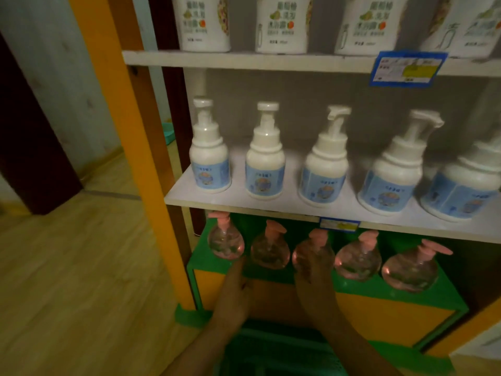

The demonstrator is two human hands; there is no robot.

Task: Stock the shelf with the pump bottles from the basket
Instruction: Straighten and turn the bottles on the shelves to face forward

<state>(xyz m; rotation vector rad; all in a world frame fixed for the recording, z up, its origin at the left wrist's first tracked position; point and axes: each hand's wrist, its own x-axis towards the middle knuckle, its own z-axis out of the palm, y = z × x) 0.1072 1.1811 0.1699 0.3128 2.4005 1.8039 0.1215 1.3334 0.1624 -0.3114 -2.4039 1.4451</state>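
Low centre of the frame: my right hand (314,270) grips the middle pink pump bottle (317,236) on the green bottom shelf (202,260), and my left hand (235,286) looks open and empty. I judge this the placing step; next, let go and reach down into the basket (271,348).

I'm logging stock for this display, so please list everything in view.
Pink pump bottles: five, clear pink, in a row on the bottom shelf.
White pump bottles: five, white with blue labels, middle shelf.
White containers: four partly in view, white with printed labels, top shelf.
Price tags: two, blue and yellow, on the shelf edges.
Bottom shelf: one, green over orange.
Upright post: one, orange, left of the shelves.
Basket: one, green, below the hands.
Floor: wood, at left.
Left hand: at the bottom shelf's front edge, holding nothing.
Right hand: holds the middle pink bottle.
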